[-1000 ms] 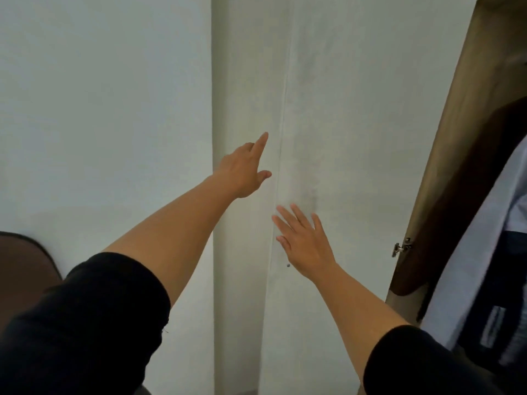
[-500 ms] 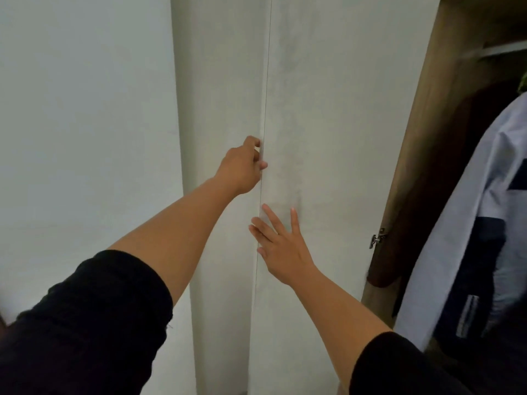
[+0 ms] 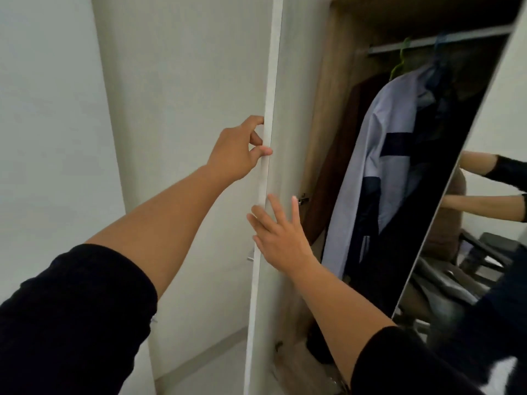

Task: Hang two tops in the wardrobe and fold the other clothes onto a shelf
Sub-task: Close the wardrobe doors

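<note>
Wardrobe (image 3: 339, 109) fills the middle and right of the view, its wooden carcass showing behind a white door (image 3: 268, 195) that stands edge-on to us. Left hand (image 3: 236, 152) grasps that door's front edge, fingers hooked round the far side, thumb laid on the near face. Right hand (image 3: 281, 238) is released, fingers straight and spread, resting flat against the door just below the left.

Risks, biggest first. If this door swings fast it could hit the white wall (image 3: 51, 138) close behind it, or knock into the person. On the right a mirrored door (image 3: 427, 209) leans into the opening, so a reach to the rail (image 3: 439, 42) could bump it. Smallest worry: the right hand's fingertips sit at the door edge, and a hinge (image 3: 302, 199) is just beside them; fingers caught between door and frame would be pinched.

Inside, a pale shirt with dark bands (image 3: 379, 172) hangs from a green hanger (image 3: 399, 62), touching darker garments beside it. Whether these are the two tops, I judge, cannot be settled from here.

Hard to make out: no shelf is in view, nor any loose clothes to fold. The wardrobe floor is dim and cluttered, its contents unreadable. The left fingertips are hidden behind the door. The mirror shows only forearms and some dark furniture, blurred.
</note>
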The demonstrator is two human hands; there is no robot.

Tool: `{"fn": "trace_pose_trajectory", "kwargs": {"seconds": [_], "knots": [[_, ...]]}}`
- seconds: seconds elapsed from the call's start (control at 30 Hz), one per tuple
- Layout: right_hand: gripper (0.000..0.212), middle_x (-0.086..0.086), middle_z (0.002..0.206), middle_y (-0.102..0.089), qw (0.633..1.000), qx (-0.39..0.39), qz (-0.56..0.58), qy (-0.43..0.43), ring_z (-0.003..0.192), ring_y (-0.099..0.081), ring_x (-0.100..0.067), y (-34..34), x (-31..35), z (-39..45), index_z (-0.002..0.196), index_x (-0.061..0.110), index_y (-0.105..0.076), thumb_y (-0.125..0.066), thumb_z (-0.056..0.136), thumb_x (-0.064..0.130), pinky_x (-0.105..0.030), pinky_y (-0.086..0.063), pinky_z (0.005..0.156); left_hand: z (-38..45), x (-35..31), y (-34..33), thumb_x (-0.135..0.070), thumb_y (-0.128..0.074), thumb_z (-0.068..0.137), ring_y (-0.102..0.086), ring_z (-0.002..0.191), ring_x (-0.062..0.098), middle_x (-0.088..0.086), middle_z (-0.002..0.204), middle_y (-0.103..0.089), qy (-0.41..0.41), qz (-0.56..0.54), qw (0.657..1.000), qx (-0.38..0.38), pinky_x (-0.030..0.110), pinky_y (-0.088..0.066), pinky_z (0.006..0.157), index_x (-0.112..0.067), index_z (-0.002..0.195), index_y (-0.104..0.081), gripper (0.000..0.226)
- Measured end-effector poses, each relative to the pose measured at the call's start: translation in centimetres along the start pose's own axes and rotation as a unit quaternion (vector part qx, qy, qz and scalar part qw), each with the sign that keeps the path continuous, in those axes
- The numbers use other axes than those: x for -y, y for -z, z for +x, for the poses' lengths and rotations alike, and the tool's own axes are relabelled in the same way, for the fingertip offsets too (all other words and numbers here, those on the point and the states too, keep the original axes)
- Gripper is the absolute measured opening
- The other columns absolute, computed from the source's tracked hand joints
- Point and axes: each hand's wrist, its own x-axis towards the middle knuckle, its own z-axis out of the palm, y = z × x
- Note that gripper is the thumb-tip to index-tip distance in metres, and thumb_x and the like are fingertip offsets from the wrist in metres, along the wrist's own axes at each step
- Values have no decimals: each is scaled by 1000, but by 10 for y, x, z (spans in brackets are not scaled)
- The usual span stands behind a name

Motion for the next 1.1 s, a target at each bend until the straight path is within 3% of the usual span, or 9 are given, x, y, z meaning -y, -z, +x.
{"fn": "trace_pose_trajectory", "kwargs": {"seconds": [0.13,0.33,0.43,0.53,0.6,0.77,0.93,1.0,1.1], "knots": [[48,-2,142,-43,995,78,-38,-55,141,-26,-36,29,-36,-50,132,18,-53,-51,90,41,-64,-6,109,-5,-46,-33,-19,-55,95,-54,116,17,-4,120,-63,-52,18,997,59,26,-38,97,-24,146,-32,56],[47,-4,144,-37,970,182,-87,-139,146,-5,-30,49,-95,-94,132,11,-50,-47,92,36,-62,14,109,11,-95,-92,-13,-40,100,-25,142,19,-5,155,-28,-160,77,975,131,41,-26,114,-27,150,-21,55],[49,-3,150,-33,953,219,-102,-183,147,4,-28,51,-120,-109,135,10,-49,-44,93,36,-59,21,106,23,-119,-121,-11,-38,100,-22,143,18,-6,157,-21,-211,87,962,150,42,-28,112,-25,150,-17,56],[52,-1,158,-14,939,253,-117,-200,145,17,-26,47,-145,-119,144,12,-35,-32,98,35,-56,30,102,39,-135,-152,-10,-36,101,-16,145,17,-6,159,-12,-245,97,949,172,40,-27,110,-23,152,-9,59],[53,-1,160,-5,931,262,-124,-222,144,22,-26,40,-159,-124,147,13,-27,-28,99,36,-57,27,105,53,-140,-174,-9,-33,101,-8,147,14,-7,160,-4,-271,113,938,181,39,-26,109,-23,152,-3,61],[57,0,161,0,907,289,-145,-270,145,19,-26,16,-187,-134,151,13,-19,-29,99,34,-59,20,109,86,-146,-223,-2,-34,98,3,147,13,-11,160,5,-329,142,920,160,44,-20,111,-24,152,0,67],[61,0,159,14,877,320,-175,-314,144,24,-22,-8,-205,-136,151,14,0,-23,98,35,-51,40,93,95,-155,-264,-1,-35,96,8,147,13,-10,158,15,-330,117,918,185,47,-15,114,-23,151,9,73],[64,1,157,23,872,318,-179,-326,142,28,-21,-17,-208,-139,151,15,8,-22,98,36,-50,39,95,95,-155,-273,-3,-34,97,10,147,14,-9,158,18,-328,107,920,187,51,-14,114,-22,150,12,73],[67,2,154,28,872,315,-191,-323,142,27,-20,-21,-208,-142,151,16,11,-24,98,37,-52,35,99,91,-156,-275,-17,-29,101,7,147,15,-5,160,7,-334,85,928,145,57,-9,113,-20,151,4,60]]}}
